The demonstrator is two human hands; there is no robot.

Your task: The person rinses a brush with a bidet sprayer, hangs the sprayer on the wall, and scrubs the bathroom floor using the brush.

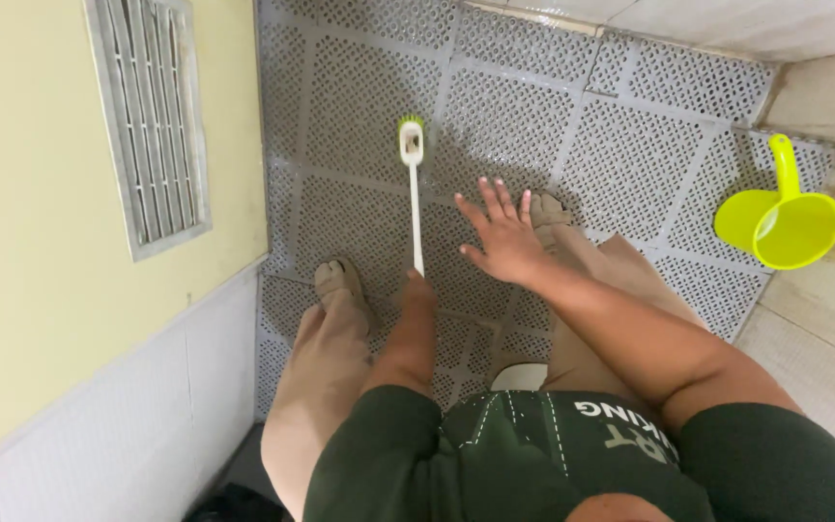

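Note:
A long white scrub brush (414, 198) with a green bristle head points away from me, its head resting on the grey perforated floor mat (620, 126). My left hand (418, 287) is closed around the near end of the handle. Just right of the handle, my right hand (499, 232) hovers with fingers spread and holds nothing. Both my feet in sandals stand on the mat, one on each side of the brush.
A bright green plastic dipper (781, 220) sits on the mat's right edge beside beige tiles. On the left stands a yellow wall with a grey louvred vent (150, 121) and a white tiled base.

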